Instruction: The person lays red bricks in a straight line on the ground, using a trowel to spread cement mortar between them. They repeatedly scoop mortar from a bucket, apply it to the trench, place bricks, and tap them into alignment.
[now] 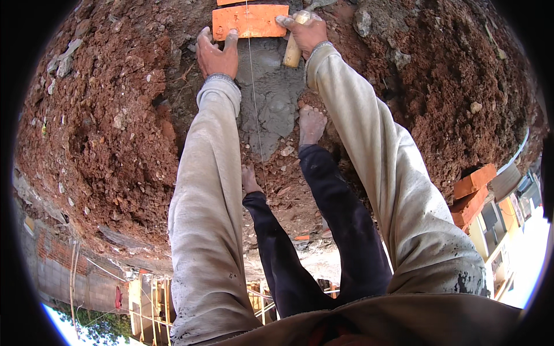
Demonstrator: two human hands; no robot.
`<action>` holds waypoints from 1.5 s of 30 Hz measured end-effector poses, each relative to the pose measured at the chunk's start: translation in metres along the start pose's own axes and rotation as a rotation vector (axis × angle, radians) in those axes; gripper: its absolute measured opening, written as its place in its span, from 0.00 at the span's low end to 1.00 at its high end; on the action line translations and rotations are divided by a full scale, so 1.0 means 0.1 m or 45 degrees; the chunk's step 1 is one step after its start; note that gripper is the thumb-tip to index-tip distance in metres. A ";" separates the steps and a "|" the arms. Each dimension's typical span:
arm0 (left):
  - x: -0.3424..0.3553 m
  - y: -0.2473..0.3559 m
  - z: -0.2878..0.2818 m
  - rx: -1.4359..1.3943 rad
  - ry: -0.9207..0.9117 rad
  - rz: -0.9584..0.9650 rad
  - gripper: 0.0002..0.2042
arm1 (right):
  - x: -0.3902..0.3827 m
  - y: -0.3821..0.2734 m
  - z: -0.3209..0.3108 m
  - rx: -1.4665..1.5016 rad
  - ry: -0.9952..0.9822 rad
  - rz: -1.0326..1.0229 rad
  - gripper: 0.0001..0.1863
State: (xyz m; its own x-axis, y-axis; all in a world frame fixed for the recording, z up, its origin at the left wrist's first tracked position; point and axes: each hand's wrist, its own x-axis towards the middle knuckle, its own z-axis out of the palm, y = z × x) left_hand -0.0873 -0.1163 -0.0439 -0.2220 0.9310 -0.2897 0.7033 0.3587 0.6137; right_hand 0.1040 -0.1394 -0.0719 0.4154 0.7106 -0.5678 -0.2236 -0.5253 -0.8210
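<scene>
You're bent right over the brick, and it sits at the far end of the mortar bed, lying flat and crossed by the string line. Your left hand presses on the brick's near left corner, fingers curled over its edge, a steadying grip rather than a lift. Your right hand is clenched on the wooden handle of a trowel, with a finger or two reaching onto the brick's right end; the blade pokes out beyond the brick. Another brick edge shows just past the brick, so by the look of it a course is already begun there. My read: this brick is placed on its mortar and is being trued to the line, not yet left alone. Nearer you than the brick, wet grey mortar lies spread with nothing on it, beside your bare feet. Spare bricks are stacked well off to the brick's right, across the red earth.
</scene>
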 end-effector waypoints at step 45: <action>0.34 0.00 -0.13 -0.215 -0.655 0.048 0.35 | -1.18 -0.23 -0.29 -1.111 -0.310 -0.196 0.22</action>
State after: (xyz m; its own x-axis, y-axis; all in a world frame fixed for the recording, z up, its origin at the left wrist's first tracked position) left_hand -0.1037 -0.0840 -0.0441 0.1904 0.8052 -0.5616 0.5770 0.3710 0.7276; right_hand 0.0859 -0.2253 0.0158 0.1658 0.8292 -0.5338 0.6046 -0.5131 -0.6092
